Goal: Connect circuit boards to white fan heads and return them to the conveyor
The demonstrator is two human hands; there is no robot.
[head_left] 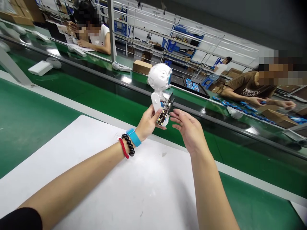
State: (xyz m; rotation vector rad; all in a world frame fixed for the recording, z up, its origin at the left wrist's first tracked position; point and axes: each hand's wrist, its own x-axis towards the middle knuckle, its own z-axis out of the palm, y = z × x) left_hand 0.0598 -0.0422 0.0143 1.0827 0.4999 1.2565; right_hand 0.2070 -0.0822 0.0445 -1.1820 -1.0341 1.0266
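Left hand (146, 124) reaches forward, arm extended, fingers pinching the white device (159, 76) by its lower body, upright above the tabletop (35, 134); right hand (190, 131) raised just beside the circuit board (165, 114), wrist bent, fingers slightly parted, holding nothing; left fingers partly hidden behind the device; both forearms cut off below; board markings too small to read; brown shirt (244, 83) opposite reads "SILENT", upper line unclear.

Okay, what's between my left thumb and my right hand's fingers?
In the head view, a tilted circuit board lies between the left hand and right hand; whether the right one touches it is unclear.
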